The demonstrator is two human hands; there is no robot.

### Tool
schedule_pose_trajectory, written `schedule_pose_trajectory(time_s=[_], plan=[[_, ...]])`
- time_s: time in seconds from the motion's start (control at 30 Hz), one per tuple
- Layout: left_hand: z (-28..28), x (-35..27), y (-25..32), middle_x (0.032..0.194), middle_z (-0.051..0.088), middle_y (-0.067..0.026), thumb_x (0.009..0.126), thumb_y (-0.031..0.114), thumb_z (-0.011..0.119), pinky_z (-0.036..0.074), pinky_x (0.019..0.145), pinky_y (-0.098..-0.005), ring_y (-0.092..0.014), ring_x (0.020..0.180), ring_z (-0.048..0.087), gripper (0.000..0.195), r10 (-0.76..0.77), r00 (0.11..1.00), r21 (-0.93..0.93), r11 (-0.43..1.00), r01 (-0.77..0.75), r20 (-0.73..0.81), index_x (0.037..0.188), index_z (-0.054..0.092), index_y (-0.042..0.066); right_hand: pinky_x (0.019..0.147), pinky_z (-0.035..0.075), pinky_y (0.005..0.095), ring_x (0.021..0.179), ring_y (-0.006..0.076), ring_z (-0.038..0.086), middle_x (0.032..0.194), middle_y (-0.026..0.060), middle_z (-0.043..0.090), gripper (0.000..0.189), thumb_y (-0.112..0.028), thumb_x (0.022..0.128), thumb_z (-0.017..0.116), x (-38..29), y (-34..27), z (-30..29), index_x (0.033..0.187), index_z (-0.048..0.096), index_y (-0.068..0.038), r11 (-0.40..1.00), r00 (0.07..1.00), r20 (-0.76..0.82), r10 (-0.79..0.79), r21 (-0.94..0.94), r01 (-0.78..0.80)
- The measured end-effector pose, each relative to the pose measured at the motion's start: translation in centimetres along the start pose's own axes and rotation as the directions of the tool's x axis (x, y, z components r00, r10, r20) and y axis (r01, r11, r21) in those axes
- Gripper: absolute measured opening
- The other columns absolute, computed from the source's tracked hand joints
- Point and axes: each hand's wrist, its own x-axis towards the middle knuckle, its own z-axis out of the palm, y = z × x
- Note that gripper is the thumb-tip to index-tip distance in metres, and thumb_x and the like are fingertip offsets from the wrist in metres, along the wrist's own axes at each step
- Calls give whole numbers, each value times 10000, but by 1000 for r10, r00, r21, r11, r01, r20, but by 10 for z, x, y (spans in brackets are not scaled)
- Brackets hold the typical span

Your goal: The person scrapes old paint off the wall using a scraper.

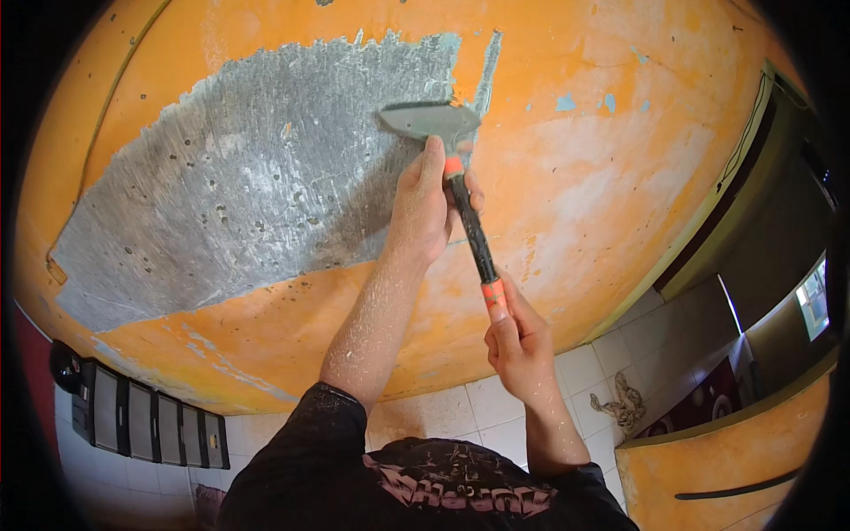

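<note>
A long-handled scraper (430,121) with a wide grey head and a black and orange handle is held in both hands. Its blade edge lies at the orange painted wall (571,179), by the upper right border of a large bare grey patch (265,159). Close below the head, my left hand (428,199) grips the upper handle, its thumb laid against the head. My right hand (521,338) is closed round the orange lower end of the handle. A narrow scraped strip (489,73) runs upward just right of the blade. Pale flakes cover both forearms.
At the lower left, a black drawer unit (143,421) stands on the white tiled floor (438,411). A crumpled cloth (621,401) lies on the floor to the right, near a low orange wall (730,458). A cable (109,106) runs down the wall at left.
</note>
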Motion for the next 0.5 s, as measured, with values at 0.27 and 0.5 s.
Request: schedule_pose_trajectory(time_s=[0.27, 0.5], plan=[[-6, 5, 14, 664, 580, -67, 1067, 439, 370, 465, 510, -305, -159, 547, 578, 529, -2, 1000, 29, 1000, 2, 5, 1176, 558, -43, 481, 284, 184, 544, 3, 339, 694, -86, 360, 443, -197, 1057, 457, 2, -2, 21, 1476, 423, -56, 998, 1000, -27, 5, 56, -4], [-18, -4, 4, 678, 562, -70, 1058, 454, 396, 479, 561, -338, -188, 572, 560, 554, -90, 995, 49, 995, 87, 49, 1244, 518, -53, 454, 278, 185, 492, -2, 328, 639, -98, 353, 445, -216, 1060, 460, -7, 6, 27, 1474, 418, -57, 992, 999, -24, 23, 123, -20]])
